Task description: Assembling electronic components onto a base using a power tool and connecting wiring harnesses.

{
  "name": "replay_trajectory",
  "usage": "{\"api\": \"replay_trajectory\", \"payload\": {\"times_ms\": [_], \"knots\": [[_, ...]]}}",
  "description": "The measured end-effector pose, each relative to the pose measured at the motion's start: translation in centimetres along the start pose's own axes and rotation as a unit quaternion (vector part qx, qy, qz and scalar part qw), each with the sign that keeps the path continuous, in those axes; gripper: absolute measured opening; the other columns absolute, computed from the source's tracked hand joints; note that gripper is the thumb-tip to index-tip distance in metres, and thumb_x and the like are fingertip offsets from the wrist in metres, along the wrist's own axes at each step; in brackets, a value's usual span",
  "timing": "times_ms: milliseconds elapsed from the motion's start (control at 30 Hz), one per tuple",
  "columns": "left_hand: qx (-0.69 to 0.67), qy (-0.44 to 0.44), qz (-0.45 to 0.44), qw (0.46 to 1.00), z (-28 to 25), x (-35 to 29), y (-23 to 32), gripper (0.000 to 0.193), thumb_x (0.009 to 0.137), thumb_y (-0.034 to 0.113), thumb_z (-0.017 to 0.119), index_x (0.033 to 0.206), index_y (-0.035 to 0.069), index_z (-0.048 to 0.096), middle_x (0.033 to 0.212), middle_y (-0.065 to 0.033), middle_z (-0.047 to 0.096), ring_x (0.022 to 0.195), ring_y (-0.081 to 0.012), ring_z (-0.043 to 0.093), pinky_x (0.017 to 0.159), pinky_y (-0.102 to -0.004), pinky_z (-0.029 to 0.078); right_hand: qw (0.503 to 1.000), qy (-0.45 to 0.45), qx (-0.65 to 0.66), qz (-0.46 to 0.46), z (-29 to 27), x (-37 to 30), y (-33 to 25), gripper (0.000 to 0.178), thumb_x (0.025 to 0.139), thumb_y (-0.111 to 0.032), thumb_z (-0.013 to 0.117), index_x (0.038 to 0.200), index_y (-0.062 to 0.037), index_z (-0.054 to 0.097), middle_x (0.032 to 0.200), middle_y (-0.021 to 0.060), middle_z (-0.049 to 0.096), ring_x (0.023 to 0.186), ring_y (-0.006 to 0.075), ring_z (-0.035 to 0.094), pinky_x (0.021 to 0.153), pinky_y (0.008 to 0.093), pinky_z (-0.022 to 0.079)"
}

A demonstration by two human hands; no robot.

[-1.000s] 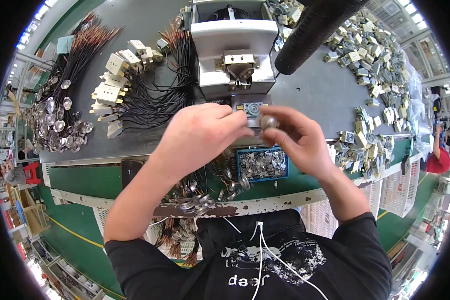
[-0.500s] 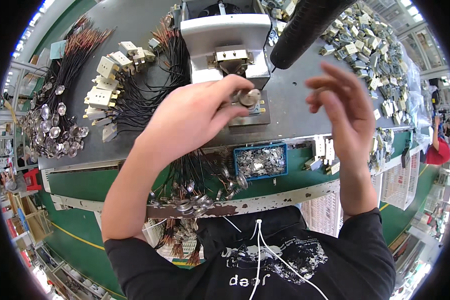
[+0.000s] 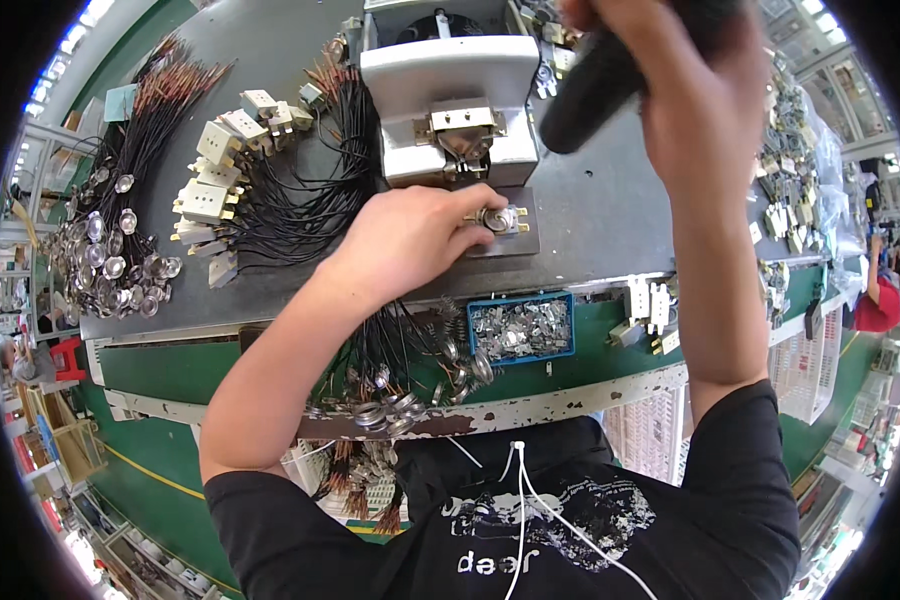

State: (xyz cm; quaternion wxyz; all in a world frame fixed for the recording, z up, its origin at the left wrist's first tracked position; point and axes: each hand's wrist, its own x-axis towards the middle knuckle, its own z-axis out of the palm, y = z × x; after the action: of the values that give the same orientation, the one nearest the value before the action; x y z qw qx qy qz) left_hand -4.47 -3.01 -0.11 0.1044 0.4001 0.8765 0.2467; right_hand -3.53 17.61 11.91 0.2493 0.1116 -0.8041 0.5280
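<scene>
My left hand (image 3: 410, 235) pinches a small round metal-capped part with brass prongs (image 3: 502, 220) and holds it low over the metal base plate (image 3: 520, 245) of a silver press (image 3: 450, 75). The press head with its metal clamp block (image 3: 464, 120) stands just beyond those fingers. At the upper right my right hand (image 3: 695, 90) is wrapped round the thick black lever handle (image 3: 595, 95) of the press. That hand is smeared by motion, and its fingertips are partly hidden.
Left of the press lie white connector blocks (image 3: 208, 200) on black wires, and farther left a wire bundle with round metal caps (image 3: 110, 235). A blue tray (image 3: 522, 357) of small metal tabs sits at the near edge. Several white blocks (image 3: 785, 205) are heaped at right.
My right hand has moved up and closed round the black lever handle, whose end is slightly lower now. My left hand has lowered the round part onto or close to the base plate.
</scene>
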Motion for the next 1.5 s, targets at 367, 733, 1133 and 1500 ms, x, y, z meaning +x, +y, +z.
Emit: {"api": "replay_trajectory", "payload": {"times_ms": [367, 733, 1133, 1500], "knots": [[0.007, -0.023, 0.006, 1.000, 0.0, -0.3, 0.0, 0.034, 0.097, 0.033, 0.067, 0.129, 0.021, 0.065, 0.097, -0.0121, 0.075, 0.090, -0.0338, 0.071, 0.076, -0.0451, 0.056, 0.946, 0.111, 0.290, -0.094, 4.0, -1.8, -3.2, 0.031, 0.094, -0.009, 0.070, 0.121, 0.0018, 0.057, 0.088, 0.0096, 0.068, 0.068, 0.0159, 0.067, 0.063, 0.0292, 0.055], [0.003, -0.043, 0.000, 0.999, -0.3, 0.0, 0.2, 0.034, 0.098, 0.033, 0.065, 0.130, 0.022, 0.064, 0.100, -0.0110, 0.075, 0.095, -0.0324, 0.071, 0.079, -0.0453, 0.056, 0.925, 0.100, 0.322, -0.177, 6.2, -0.2, 0.3, 0.017, 0.091, -0.002, 0.075, 0.102, 0.0001, 0.062, 0.074, 0.0052, 0.066, 0.057, 0.0124, 0.062, 0.052, 0.0244, 0.049], [0.015, -0.049, 0.001, 0.999, -0.2, -0.1, 0.1, 0.035, 0.099, 0.036, 0.063, 0.131, 0.023, 0.063, 0.100, -0.0100, 0.075, 0.095, -0.0318, 0.072, 0.079, -0.0448, 0.056, 0.973, 0.133, 0.183, 0.037, 6.4, -1.3, -2.2, 0.018, 0.089, 0.003, 0.075, 0.099, -0.0007, 0.062, 0.077, 0.0046, 0.067, 0.059, 0.0119, 0.064, 0.053, 0.0253, 0.052], [0.003, 0.002, 0.023, 1.000, 0.3, -0.1, -0.4, 0.035, 0.095, 0.036, 0.068, 0.127, 0.023, 0.069, 0.095, -0.0098, 0.075, 0.091, -0.0307, 0.072, 0.078, -0.0430, 0.057, 0.918, -0.126, 0.319, -0.200, 5.7, 4.3, 3.0, 0.047, 0.083, -0.001, 0.080, 0.125, 0.0019, 0.060, 0.105, 0.0123, 0.074, 0.095, 0.0192, 0.073, 0.081, 0.0324, 0.061]]}}
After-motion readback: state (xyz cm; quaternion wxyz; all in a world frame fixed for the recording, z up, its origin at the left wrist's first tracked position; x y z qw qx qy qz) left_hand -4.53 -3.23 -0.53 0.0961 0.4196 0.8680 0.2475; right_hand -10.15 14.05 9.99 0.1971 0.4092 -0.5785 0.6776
